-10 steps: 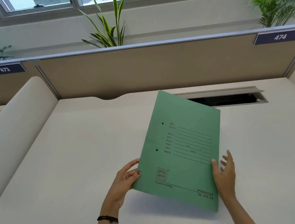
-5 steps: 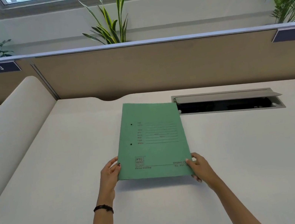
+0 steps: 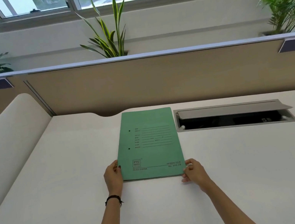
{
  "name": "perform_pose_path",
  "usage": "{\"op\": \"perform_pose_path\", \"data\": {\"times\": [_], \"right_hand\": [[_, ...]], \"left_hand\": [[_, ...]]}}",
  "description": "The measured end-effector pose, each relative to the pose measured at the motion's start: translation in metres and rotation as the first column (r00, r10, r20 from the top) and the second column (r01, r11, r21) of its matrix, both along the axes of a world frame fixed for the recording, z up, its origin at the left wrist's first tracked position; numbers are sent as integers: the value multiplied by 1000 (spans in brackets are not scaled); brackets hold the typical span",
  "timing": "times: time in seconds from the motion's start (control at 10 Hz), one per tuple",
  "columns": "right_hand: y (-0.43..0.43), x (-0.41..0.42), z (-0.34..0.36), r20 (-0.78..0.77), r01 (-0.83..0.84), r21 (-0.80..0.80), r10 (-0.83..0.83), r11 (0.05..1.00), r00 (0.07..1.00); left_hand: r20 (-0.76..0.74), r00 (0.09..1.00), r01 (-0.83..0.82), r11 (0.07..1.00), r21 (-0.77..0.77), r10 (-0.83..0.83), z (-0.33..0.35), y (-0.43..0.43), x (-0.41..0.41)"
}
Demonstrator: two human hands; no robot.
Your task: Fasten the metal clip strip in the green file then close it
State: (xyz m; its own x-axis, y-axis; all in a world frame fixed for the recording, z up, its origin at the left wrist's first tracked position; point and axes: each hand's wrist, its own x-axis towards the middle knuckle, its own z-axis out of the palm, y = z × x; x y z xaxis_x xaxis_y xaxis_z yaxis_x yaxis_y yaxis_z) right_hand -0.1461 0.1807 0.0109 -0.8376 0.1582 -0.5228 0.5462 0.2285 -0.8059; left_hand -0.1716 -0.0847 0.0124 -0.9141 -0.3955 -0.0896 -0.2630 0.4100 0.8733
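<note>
The green file lies closed and flat on the white desk, printed cover up, two punch holes near its left edge. My left hand grips the file's near left corner, thumb on the cover. At the near right corner my right hand pinches the cover's edge between thumb and fingers. The metal clip strip is hidden inside the file.
An open cable hatch with a raised grey lid sits in the desk just right of the file. A beige partition runs along the back, a curved white divider rises at the left. Plants stand behind the partition.
The file was held tilted up off the desk a second ago; it has been lowered flat and squared, and both hands now sit at its near corners.
</note>
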Motion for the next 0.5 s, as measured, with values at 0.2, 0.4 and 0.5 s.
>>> {"op": "perform_pose_path", "data": {"times": [0.2,0.4,0.5], "right_hand": [[0,-10,5,18,-66,-14,66,998,998],[10,-8,34,87,-230,117,220,966,971],[18,-11,68,-5,-244,297,257,923,966]], "left_hand": [[116,993,42,988,-151,-25,-2,0,-25],[129,980,177,960,-218,-151,32,1,-33],[57,977,215,936,-279,-207,60,3,-36]]}}
